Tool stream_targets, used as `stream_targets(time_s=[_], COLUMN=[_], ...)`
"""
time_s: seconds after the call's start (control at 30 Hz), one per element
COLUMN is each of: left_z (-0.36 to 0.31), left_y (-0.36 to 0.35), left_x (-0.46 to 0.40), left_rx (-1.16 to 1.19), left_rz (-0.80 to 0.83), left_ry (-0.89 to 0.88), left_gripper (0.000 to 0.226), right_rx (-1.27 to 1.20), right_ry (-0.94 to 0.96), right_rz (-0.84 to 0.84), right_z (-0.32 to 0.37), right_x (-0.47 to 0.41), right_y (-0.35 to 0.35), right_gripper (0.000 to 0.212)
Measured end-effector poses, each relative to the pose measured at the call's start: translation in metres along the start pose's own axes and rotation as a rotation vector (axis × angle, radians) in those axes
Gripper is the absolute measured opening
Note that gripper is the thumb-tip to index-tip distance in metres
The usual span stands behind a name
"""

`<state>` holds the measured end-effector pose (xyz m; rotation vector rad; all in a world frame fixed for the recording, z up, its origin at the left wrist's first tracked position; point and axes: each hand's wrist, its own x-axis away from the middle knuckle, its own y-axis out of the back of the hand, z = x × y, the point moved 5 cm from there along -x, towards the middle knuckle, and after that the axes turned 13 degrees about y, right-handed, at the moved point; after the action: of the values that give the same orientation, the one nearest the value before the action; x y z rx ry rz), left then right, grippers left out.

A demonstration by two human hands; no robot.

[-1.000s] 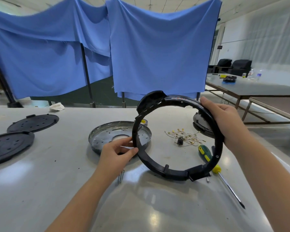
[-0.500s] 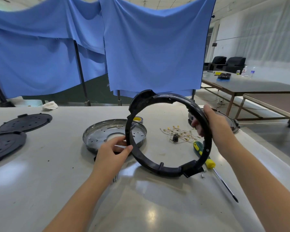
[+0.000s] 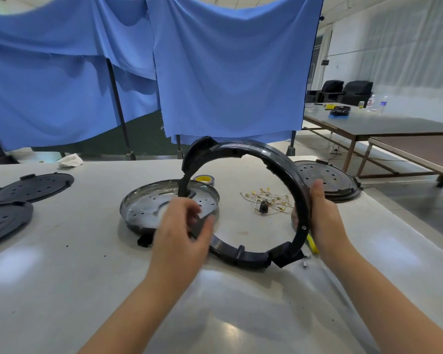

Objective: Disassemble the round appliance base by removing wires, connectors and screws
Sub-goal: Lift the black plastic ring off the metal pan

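One black plastic ring [image 3: 243, 149] held tilted, left hand [image 3: 182, 233] gripping its left rim, right hand [image 3: 325, 215] clasping its right rim, one perforated metal pan [image 3: 143, 203], three black perforated discs [image 3: 33, 187] [image 3: 3, 221] [image 3: 325, 177], one wire bundle [image 3: 266, 200], one tape roll [image 3: 203, 178].

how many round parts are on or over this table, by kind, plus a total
black ring, held by left hand and right hand: 1
metal pan: 1
black perforated discs: 3
yellow tape roll: 1
total: 6
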<state>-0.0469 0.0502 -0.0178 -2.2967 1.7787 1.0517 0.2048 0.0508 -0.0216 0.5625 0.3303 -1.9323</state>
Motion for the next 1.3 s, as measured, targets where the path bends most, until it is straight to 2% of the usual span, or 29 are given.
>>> stream_targets(time_s=[0.07,0.13,0.17,0.23,0.3,0.43,0.5,0.57,0.7,0.87,1.0,1.07,1.17,1.3], left_z=[-0.018,-0.035,-0.042,-0.054,-0.061,-0.062,-0.062,-0.062,-0.065,-0.071,-0.064,-0.056,-0.048,-0.042], left_y=[-0.019,-0.039,-0.048,-0.058,-0.06,-0.055,-0.054,-0.053,-0.048,-0.048,-0.053,-0.057,-0.062,-0.064], left_x=[0.017,0.036,0.044,0.054,0.057,0.058,0.059,0.06,0.06,0.055,0.055,0.058,0.062,0.066], left_rx=[0.07,0.113,0.134,0.163,0.172,0.226,0.262,0.278,0.21,0.217,0.288,0.371,0.495,0.57], left_rz=[0.232,0.451,0.526,0.601,0.591,0.447,0.431,0.455,0.452,0.465,0.499,0.522,0.586,0.635], left_ry=[0.006,0.029,0.022,-0.006,-0.036,-0.063,-0.028,0.005,-0.011,-0.011,0.115,0.243,0.456,0.598], left_gripper=[0.021,0.034,0.04,0.038,0.029,0.009,0.007,0.011,0.035,0.03,0.026,0.021,0.028,0.028], right_rx=[0.035,0.048,0.032,-0.03,-0.088,-0.093,-0.049,-0.007,0.047,0.025,0.089,0.133,0.235,0.407], right_ry=[0.028,0.079,0.099,0.134,0.149,0.232,0.311,0.376,0.482,0.532,0.598,0.606,0.639,0.721], right_rz=[-0.003,-0.018,-0.002,0.049,0.041,-0.026,-0.027,-0.017,-0.039,-0.111,-0.152,-0.154,-0.108,-0.068], right_z=[0.003,0.009,0.013,0.022,0.029,0.042,0.047,0.05,0.055,0.058,0.061,0.063,0.063,0.064], right_x=[0.002,0.006,0.008,0.012,0.017,0.025,0.029,0.031,0.033,0.034,0.035,0.035,0.037,0.04], right_y=[-0.003,-0.007,-0.011,-0.018,-0.021,-0.021,-0.019,-0.017,-0.013,-0.008,-0.006,-0.007,-0.013,-0.019], right_gripper=[0.087,0.071,0.07,0.084,0.091,0.071,0.063,0.059,0.056,0.055,0.053,0.059,0.068,0.065])
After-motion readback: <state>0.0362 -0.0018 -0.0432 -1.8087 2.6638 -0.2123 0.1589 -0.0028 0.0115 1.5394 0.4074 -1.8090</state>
